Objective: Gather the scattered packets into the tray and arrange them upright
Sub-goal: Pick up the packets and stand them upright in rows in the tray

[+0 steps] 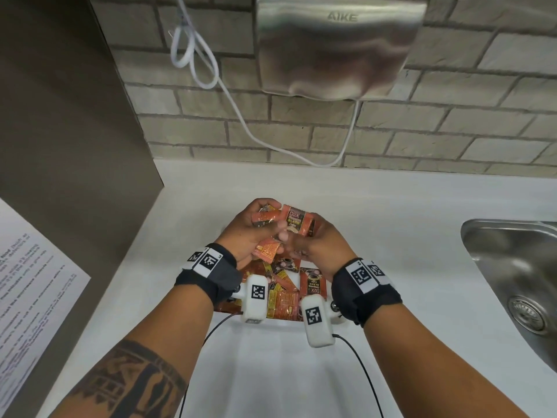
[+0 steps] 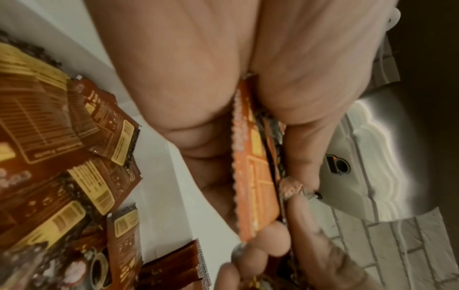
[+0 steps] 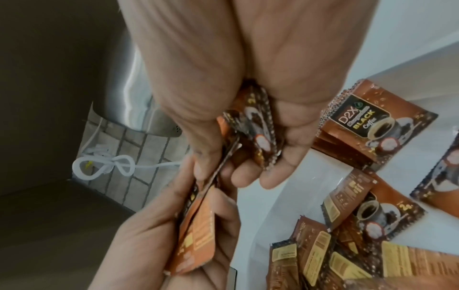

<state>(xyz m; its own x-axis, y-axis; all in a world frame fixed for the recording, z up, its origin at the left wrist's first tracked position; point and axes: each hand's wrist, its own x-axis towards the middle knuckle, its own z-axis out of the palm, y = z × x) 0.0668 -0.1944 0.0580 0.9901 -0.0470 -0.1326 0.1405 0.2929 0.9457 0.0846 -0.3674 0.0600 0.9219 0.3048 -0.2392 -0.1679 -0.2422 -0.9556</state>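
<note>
Small orange-brown coffee packets (image 1: 294, 220) are bunched between my two hands above the white tray (image 1: 272, 325). My left hand (image 1: 265, 229) grips a stack of them edge-on (image 2: 255, 176), thumb on one side and fingers on the other. My right hand (image 1: 294, 239) meets it from the right, its fingers curled round a few packets (image 3: 258, 133). Several loose packets (image 1: 284, 294) lie flat and jumbled on the tray floor under my wrists. A few more packets (image 3: 357, 127) stand together on edge at the tray's side in the right wrist view.
A steel sink (image 1: 512, 267) is sunk into the white counter (image 1: 391, 206) at the right. A hand dryer (image 1: 337, 46) with a looped white cable (image 1: 193, 55) hangs on the brick wall. A brown panel with a printed sheet (image 1: 30, 297) bounds the left.
</note>
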